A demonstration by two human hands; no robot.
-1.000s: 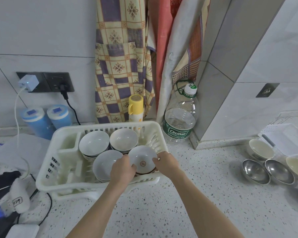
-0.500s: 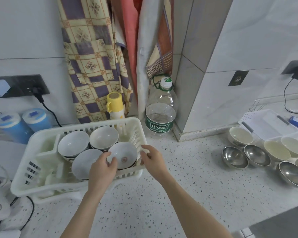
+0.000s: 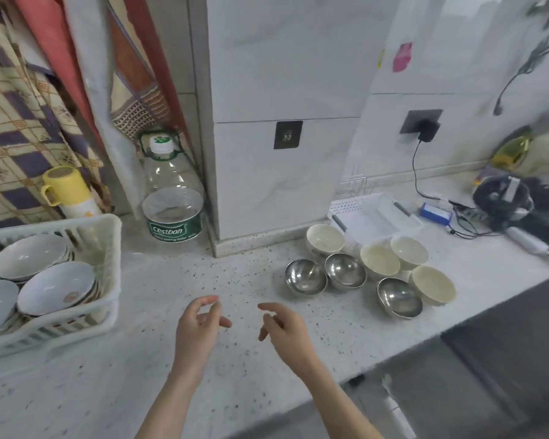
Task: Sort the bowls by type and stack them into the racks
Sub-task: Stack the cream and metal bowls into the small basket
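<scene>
My right hand and left hand hover empty at lower centre, fingers loosely curled. I see the loose bowls up and right of them, nearer the right hand: steel bowls closest, cream bowls behind. White bowls sit stacked in the rack at far left. Bare counter lies between.

Stacked white porcelain bowls are held in the white plastic slatted rack at the far left of the speckled stone counter. Behind the rack, a yellow-lidded flask and a clear plastic water bottle are set against the wall. To the right, three round steel bowls are grouped before four cream bowls (some touching). Behind them a flat white tray is placed.
</scene>
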